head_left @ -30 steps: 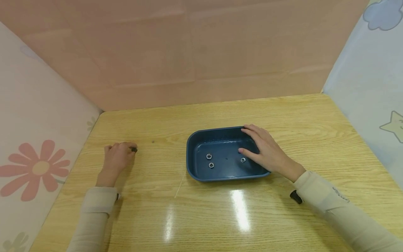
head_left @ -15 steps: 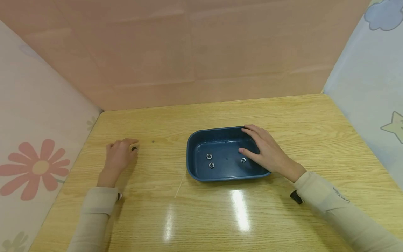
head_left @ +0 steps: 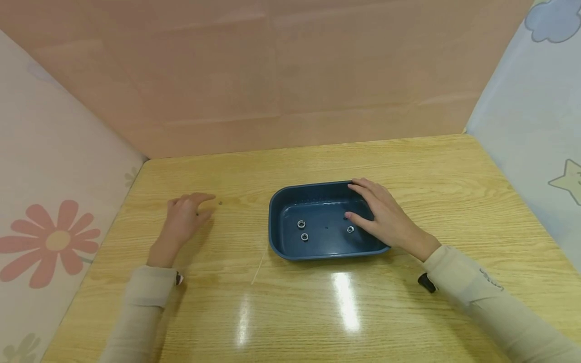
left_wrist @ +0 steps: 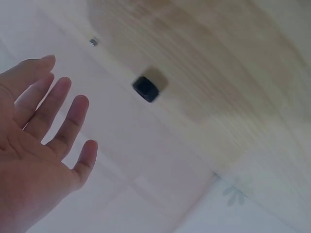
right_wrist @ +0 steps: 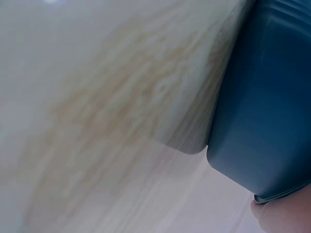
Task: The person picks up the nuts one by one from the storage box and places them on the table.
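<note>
My left hand (head_left: 181, 219) hovers low at the table's left, thumb and index finger spread apart and holding nothing. In the left wrist view, a small black block-like piece (left_wrist: 146, 89) lies on the table past the fingers; in the head view the hand mostly hides it. A tiny grey metal piece (head_left: 220, 203) lies just beyond the index fingertip. My right hand (head_left: 383, 217) grips the right end of a dark blue tray (head_left: 327, 259), thumb inside, fingers over the rim. Inside are three silver nuts: two at left (head_left: 301, 224) and one near the thumb (head_left: 350, 229).
The wooden table (head_left: 290, 307) meets a pinkish covered wall (head_left: 272, 91) at the back and patterned side walls. A thin pale strand (head_left: 257, 269) lies by the tray's left front corner. Dark wrist gear (head_left: 426, 283) juts out below the right sleeve.
My left hand has moved a little right toward the tiny grey piece, its thumb and index finger opening away from the black piece. The right hand and tray stay put.
</note>
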A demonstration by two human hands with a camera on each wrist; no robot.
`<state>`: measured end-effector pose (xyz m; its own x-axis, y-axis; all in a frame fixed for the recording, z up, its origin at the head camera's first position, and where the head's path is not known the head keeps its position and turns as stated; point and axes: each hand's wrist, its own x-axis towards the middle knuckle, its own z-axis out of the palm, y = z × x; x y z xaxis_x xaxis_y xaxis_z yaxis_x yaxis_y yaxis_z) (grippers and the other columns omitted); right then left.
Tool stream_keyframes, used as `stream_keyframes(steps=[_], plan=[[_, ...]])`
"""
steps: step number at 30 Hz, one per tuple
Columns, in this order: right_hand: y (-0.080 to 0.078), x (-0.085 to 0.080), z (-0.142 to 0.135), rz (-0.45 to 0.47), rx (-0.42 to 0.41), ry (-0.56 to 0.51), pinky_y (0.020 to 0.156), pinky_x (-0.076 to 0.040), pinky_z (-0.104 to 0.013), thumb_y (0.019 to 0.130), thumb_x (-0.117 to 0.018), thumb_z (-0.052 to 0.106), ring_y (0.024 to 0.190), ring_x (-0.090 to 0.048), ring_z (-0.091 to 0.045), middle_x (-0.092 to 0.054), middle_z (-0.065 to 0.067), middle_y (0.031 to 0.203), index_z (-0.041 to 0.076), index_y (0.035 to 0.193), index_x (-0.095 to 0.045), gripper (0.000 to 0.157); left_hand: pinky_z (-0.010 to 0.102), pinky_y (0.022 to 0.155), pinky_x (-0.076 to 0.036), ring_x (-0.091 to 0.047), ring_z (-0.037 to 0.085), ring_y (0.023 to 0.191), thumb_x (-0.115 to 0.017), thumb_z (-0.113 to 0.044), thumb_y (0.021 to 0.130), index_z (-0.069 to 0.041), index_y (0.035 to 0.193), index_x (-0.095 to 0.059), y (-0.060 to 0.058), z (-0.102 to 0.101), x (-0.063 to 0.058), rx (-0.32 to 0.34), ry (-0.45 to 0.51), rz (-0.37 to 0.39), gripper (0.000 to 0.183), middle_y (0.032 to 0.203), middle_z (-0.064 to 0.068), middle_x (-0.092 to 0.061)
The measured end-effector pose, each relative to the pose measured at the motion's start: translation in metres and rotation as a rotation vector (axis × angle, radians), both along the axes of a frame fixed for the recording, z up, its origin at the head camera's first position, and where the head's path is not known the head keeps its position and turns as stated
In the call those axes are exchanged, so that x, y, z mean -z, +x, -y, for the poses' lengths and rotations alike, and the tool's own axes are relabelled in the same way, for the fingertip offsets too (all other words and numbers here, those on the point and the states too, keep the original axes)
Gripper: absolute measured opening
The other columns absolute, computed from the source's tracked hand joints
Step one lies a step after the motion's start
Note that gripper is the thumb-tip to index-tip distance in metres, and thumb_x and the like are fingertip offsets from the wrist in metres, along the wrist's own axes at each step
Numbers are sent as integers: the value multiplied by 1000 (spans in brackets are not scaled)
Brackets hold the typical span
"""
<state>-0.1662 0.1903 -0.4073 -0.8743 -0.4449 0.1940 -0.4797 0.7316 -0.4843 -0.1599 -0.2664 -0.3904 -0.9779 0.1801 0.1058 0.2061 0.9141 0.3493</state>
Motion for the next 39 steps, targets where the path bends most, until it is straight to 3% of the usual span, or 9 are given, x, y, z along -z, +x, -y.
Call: stream_keyframes(steps=[9,26,39], plan=[[0,-1,0,-11,-6,-7,114,-23,-65,94,-68,33,146,-26,-43,-32,-18,159,3,150,-39,69,70,106,-25,-54,46,124,-70,-7,91,-5,131,-63,-2,-22,-9,61,55,-20,41,134,21,-62],[1,-2,-1,-8,-9,-31,115,-22,-64,97,-61,24,147,-26,-41,-32,-17,159,4,149,-40,60,64,103,-30,-58,40,123,-72,-9,89,-8,129,-65,0,-56,-27,139,23,-52,40,131,18,-65],[0,-1,-1,-40,-23,-42,113,-25,-65,94,-57,14,144,-29,-42,-34,-20,157,2,148,-41,58,61,106,-33,-58,35,124,-74,-13,89,-11,129,-66,1,-80,-34,207,-5,-95,41,131,11,-66]])
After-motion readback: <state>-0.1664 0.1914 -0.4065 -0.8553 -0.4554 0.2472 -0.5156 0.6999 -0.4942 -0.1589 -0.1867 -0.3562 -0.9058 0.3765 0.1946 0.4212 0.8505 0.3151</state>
